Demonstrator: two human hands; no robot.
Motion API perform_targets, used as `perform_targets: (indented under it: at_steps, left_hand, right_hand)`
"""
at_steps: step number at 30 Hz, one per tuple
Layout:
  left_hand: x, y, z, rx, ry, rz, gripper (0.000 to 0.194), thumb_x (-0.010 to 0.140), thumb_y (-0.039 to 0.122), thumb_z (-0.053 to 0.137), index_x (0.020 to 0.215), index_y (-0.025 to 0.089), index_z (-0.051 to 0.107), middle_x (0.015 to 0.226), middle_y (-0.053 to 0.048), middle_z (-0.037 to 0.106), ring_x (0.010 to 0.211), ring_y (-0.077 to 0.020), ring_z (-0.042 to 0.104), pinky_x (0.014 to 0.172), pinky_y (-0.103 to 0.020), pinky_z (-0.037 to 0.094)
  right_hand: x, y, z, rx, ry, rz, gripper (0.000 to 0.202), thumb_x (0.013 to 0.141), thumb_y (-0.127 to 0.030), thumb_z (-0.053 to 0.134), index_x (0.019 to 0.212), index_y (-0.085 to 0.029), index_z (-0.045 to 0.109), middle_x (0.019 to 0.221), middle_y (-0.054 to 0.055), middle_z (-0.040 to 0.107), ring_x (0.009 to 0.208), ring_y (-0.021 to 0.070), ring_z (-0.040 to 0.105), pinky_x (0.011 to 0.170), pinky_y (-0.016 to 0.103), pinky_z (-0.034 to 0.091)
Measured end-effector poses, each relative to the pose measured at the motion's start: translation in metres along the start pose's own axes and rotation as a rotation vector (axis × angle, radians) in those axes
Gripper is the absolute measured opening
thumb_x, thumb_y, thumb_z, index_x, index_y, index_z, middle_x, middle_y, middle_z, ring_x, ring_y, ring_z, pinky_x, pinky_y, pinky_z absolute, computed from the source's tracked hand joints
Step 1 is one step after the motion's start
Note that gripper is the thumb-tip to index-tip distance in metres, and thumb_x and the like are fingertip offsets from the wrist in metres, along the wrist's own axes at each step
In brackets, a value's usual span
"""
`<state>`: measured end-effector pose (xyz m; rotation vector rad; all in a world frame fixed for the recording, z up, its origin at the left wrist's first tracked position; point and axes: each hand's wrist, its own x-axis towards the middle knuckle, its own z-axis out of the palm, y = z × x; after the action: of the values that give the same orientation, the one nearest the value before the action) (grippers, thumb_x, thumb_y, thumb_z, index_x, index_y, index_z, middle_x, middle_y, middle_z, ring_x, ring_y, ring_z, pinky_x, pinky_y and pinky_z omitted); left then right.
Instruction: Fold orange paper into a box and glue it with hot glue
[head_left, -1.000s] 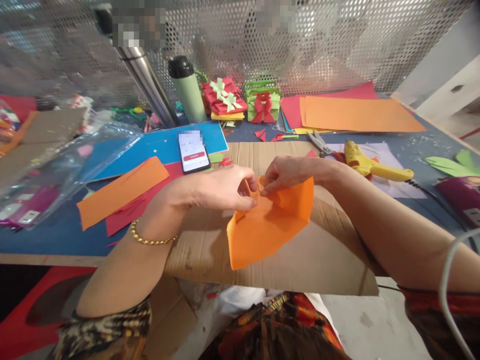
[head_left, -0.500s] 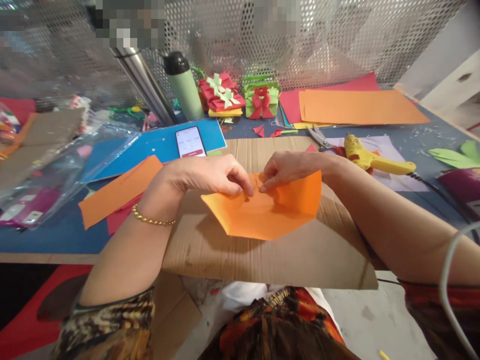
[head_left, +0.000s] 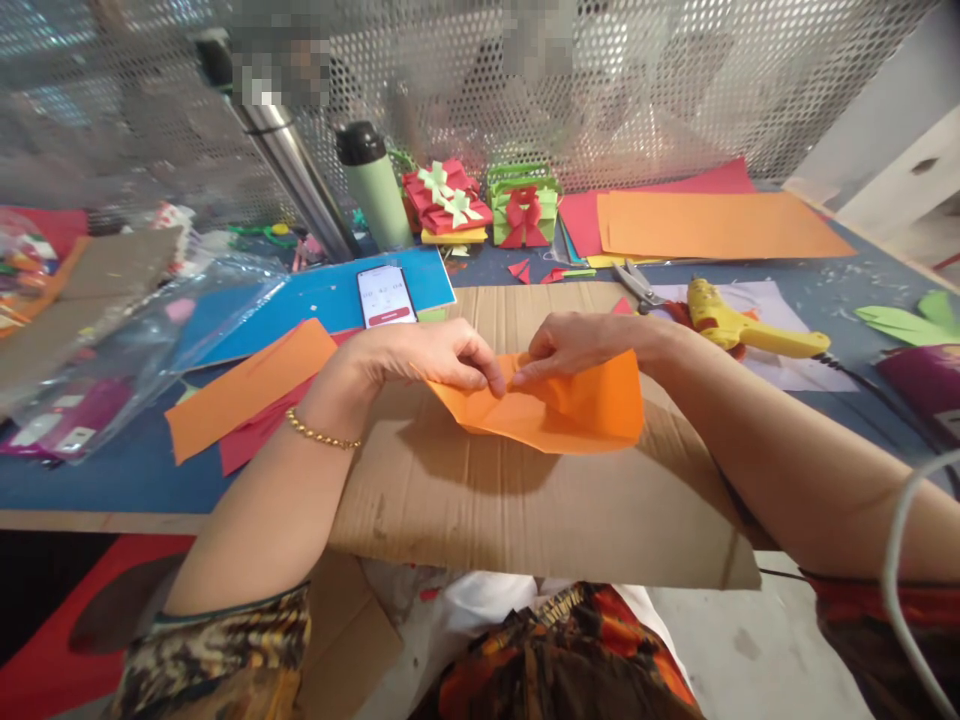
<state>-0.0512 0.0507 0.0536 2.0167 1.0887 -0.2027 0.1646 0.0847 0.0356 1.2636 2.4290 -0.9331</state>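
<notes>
A folded orange paper piece (head_left: pixel 555 420) is held just above a brown cardboard sheet (head_left: pixel 510 520), its lower edge bent upward. My left hand (head_left: pixel 457 358) pinches the paper's upper edge on the left, with thumb and fingers pressed together. Close beside it, my right hand (head_left: pixel 562 345) grips the same edge, the thumb toward the middle. The fingertips of both hands nearly meet. Part of the paper is hidden behind the right hand.
Beyond the cardboard lie a phone (head_left: pixel 386 296), scissors (head_left: pixel 637 286) and a yellow glue gun (head_left: pixel 750 325). A green bottle (head_left: pixel 379 195), red and green paper bags (head_left: pixel 525 210) and orange sheets (head_left: pixel 720 224) stand or lie further back.
The orange paper's lower edge has tilted up and its left side has moved inward. My hands keep their pinch, the left slightly further right. The whole view has shifted a little.
</notes>
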Motion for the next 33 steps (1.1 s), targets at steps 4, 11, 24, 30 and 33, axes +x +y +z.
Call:
perform_targets:
  at_steps: [4, 11, 24, 30, 33]
  left_hand:
    - [0.001, 0.001, 0.0, 0.015, 0.013, 0.003, 0.038, 0.081, 0.019, 0.055, 0.109, 0.022, 0.079, 0.111, 0.001, 0.079, 0.099, -0.0159, 0.068, 0.087, -0.022, 0.046]
    - [0.0, 0.003, 0.001, 0.017, 0.02, -0.001, 0.038, 0.082, 0.017, 0.054, 0.111, 0.021, 0.078, 0.111, 0.0, 0.078, 0.098, -0.0151, 0.068, 0.088, -0.022, 0.046]
    - [0.004, -0.002, 0.001, -0.011, 0.021, -0.001, 0.039, 0.08, 0.017, 0.054, 0.111, 0.021, 0.078, 0.114, 0.0, 0.078, 0.105, -0.0163, 0.068, 0.089, -0.023, 0.047]
    - [0.002, -0.002, -0.001, -0.006, 0.055, 0.005, 0.03, 0.083, 0.023, 0.058, 0.104, 0.019, 0.079, 0.107, -0.002, 0.079, 0.097, -0.0159, 0.069, 0.085, -0.023, 0.049]
    - [-0.004, -0.004, -0.001, -0.043, 0.165, -0.061, 0.032, 0.087, 0.027, 0.056, 0.107, 0.016, 0.077, 0.101, -0.007, 0.078, 0.086, -0.0163, 0.069, 0.075, -0.025, 0.052]
  right_hand:
    - [0.0, -0.003, 0.001, -0.006, 0.02, 0.028, 0.051, 0.074, -0.071, 0.069, 0.067, -0.021, 0.068, 0.06, 0.001, 0.058, 0.051, 0.0122, 0.046, 0.049, 0.028, 0.032]
    - [0.007, 0.004, 0.007, -0.009, 0.061, -0.023, 0.046, 0.078, -0.065, 0.067, 0.066, -0.021, 0.066, 0.06, 0.002, 0.06, 0.051, 0.0122, 0.047, 0.049, 0.028, 0.031]
    - [-0.008, -0.019, 0.002, -0.105, 0.094, 0.085, 0.041, 0.083, -0.058, 0.068, 0.069, -0.019, 0.068, 0.068, 0.003, 0.066, 0.057, 0.0124, 0.053, 0.053, 0.028, 0.032]
    - [-0.01, -0.021, 0.003, -0.108, 0.103, 0.096, 0.036, 0.084, -0.054, 0.066, 0.076, -0.019, 0.07, 0.074, 0.005, 0.069, 0.062, 0.015, 0.058, 0.056, 0.029, 0.036]
    - [-0.009, -0.02, 0.003, -0.138, 0.109, 0.067, 0.036, 0.082, -0.054, 0.066, 0.073, -0.019, 0.068, 0.076, 0.005, 0.07, 0.066, 0.0166, 0.06, 0.057, 0.03, 0.036]
